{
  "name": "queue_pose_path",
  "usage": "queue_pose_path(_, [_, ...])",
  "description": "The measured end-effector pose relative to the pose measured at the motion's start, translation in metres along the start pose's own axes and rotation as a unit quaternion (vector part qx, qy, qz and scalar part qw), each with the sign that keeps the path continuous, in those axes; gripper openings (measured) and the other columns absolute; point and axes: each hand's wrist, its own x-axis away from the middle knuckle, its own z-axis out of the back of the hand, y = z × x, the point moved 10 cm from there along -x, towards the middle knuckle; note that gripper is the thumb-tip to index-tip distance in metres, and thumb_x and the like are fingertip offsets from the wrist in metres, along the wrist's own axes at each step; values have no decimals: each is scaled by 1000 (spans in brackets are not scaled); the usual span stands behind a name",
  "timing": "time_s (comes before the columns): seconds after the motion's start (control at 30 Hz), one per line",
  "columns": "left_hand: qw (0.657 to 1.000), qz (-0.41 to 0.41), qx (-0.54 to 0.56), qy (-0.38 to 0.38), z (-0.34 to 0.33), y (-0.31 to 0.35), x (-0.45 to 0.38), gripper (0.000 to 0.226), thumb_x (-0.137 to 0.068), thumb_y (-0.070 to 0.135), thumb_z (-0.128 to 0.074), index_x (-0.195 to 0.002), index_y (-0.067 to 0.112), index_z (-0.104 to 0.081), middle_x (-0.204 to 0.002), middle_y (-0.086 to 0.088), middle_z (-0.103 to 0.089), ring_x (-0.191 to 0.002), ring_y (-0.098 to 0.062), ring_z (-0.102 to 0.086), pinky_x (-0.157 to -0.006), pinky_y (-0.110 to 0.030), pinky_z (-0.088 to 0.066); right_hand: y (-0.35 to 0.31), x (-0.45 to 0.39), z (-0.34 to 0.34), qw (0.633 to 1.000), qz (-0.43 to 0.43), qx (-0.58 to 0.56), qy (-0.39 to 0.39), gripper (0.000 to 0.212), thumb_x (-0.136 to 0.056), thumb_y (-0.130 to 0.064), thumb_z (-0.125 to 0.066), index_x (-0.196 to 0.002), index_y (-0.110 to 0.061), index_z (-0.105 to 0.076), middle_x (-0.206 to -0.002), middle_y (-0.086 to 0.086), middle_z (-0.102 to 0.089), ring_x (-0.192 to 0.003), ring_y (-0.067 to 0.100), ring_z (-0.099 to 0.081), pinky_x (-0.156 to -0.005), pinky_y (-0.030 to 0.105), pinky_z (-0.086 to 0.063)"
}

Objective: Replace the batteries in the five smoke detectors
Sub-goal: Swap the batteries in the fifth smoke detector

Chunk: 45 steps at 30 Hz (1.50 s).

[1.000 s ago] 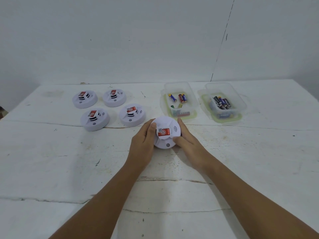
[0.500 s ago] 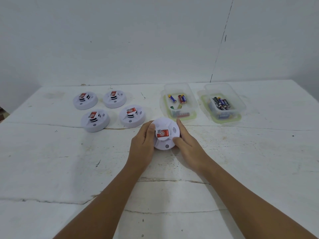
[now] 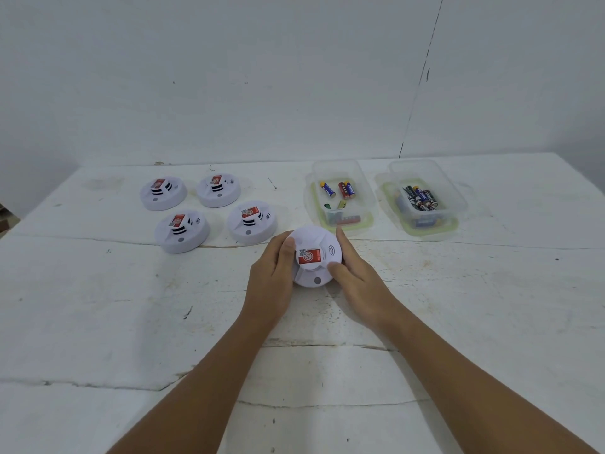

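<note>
While four detectors point(image 3: 209, 211) sit at upper left of the tabletop point(image 3: 98, 306), the left hand point(image 3: 273, 283) and right hand point(image 3: 357, 283) each close their grip round the fifth detector point(image 3: 314, 257) at centre; two battery tubs point(image 3: 386, 198) stand at upper right.

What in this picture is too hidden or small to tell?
Head view, the only one:
- Held smoke detector: its underside faces the table; left hand and right hand cover its sides.
- Batteries in the left tub and right tub: labels too small; new or used, unknowable.
</note>
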Motion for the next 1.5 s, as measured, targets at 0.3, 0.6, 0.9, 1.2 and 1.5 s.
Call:
queue_pose_path(0.3, [1000, 7, -10, 0, 0, -1, 0, 35, -110, 42, -40, -130, 28, -65, -120, 15, -69, -106, 15, -59, -79, -3, -46, 0, -2, -2, 1000, 9, 7, 0, 67, -110, -27, -42, -165, -44, -8, -130, -46, -41, -115, 0, -55, -107, 27, -40])
queue_pose_path(0.6, [1000, 2, -16, -3, -2, -1, -2, 41, -109, 43, -39, -138, 24, -61, -129, 8, -67, -119, -7, -61, -83, -1, -46, 1, -2, -2, 1000, 2, 3, -1, 66, -110, -26, -42, -165, -43, -9, -126, -48, -36, -112, -5, -52, -101, 21, -36])
queue_pose_path(0.9, [1000, 11, -12, -5, -2, 0, 0, 35, -109, 43, -39, -132, 30, -62, -122, 16, -67, -105, 19, -57, -77, 1, -44, 1, -1, 0, 1000, -4, -3, -1, 67, -109, -27, -43, -165, -43, -9, -140, -38, -39, -116, -5, -51, -103, 22, -36])
queue_pose_path(1.2, [1000, 12, -5, -7, -2, 0, 0, 30, -110, 41, -40, -128, 33, -62, -117, 24, -66, -103, 22, -57, -77, 0, -44, -1, 0, 0, 1000, -1, -7, 1, 66, -109, -28, -42, -166, -42, -10, -148, -32, -35, -124, -7, -44, -104, 20, -32])
queue_pose_path(1.5, [1000, 9, -9, -9, -2, -1, 0, 35, -110, 41, -39, -133, 28, -63, -120, 18, -67, -104, 22, -56, -78, 1, -44, 0, 0, -1, 1000, -4, -5, -2, 66, -109, -28, -42, -165, -44, -9, -136, -43, -38, -115, -14, -50, -101, 19, -34])
